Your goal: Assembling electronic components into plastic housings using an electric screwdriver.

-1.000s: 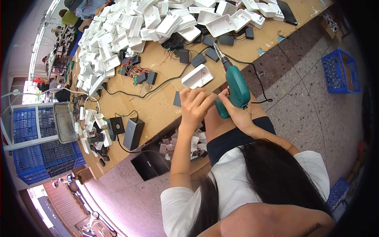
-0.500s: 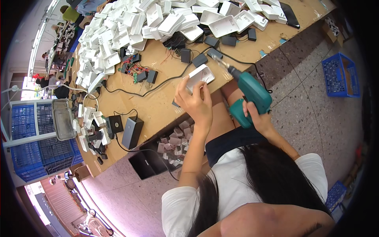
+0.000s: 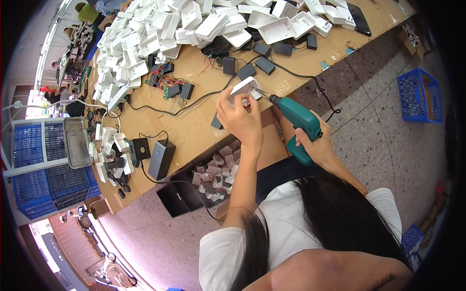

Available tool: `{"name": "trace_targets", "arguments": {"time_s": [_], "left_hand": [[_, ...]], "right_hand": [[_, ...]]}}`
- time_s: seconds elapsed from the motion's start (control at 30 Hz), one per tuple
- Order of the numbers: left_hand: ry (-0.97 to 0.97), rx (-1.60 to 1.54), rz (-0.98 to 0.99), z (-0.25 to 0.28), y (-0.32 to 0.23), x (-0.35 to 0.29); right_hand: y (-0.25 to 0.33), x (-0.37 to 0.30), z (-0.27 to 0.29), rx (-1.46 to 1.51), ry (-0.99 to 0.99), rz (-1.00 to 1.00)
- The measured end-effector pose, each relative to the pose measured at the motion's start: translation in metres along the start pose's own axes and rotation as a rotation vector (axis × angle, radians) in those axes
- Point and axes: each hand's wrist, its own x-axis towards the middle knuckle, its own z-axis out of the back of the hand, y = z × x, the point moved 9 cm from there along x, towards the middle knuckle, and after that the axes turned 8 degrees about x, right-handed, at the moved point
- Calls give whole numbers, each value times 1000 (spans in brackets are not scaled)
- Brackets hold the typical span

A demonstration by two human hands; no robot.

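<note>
My left hand (image 3: 241,116) is closed around a small white plastic housing (image 3: 245,86), held above the table's near edge. Its fingers curl over the open side and hide part of the inside. In my right hand (image 3: 314,140) is a green cordless screwdriver (image 3: 299,115), gripped by its handle. The bit (image 3: 262,92) points left and its tip reaches the right end of the housing. Whether a screw sits at the tip is too small to tell.
A big heap of white housings (image 3: 160,36) covers the table's far side. Black blocks (image 3: 246,72), wired circuit boards (image 3: 170,91) and a black cable (image 3: 194,103) lie nearer. A box of white parts (image 3: 213,177) stands below the table. A blue crate (image 3: 418,94) is on the floor at right.
The screwdriver has swung down and its bit has come to the housing, where before it pointed up and away. My left hand keeps hold of the housing, nearly in place.
</note>
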Motion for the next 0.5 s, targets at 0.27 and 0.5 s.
{"name": "trace_targets", "arguments": {"time_s": [0.27,0.5], "left_hand": [[-4,-5,20,-4,5,2],[5,9,23,-5,6,4]], "right_hand": [[1,9,-9,92,-51,1],[0,10,-12,104,-43,-20]]}}
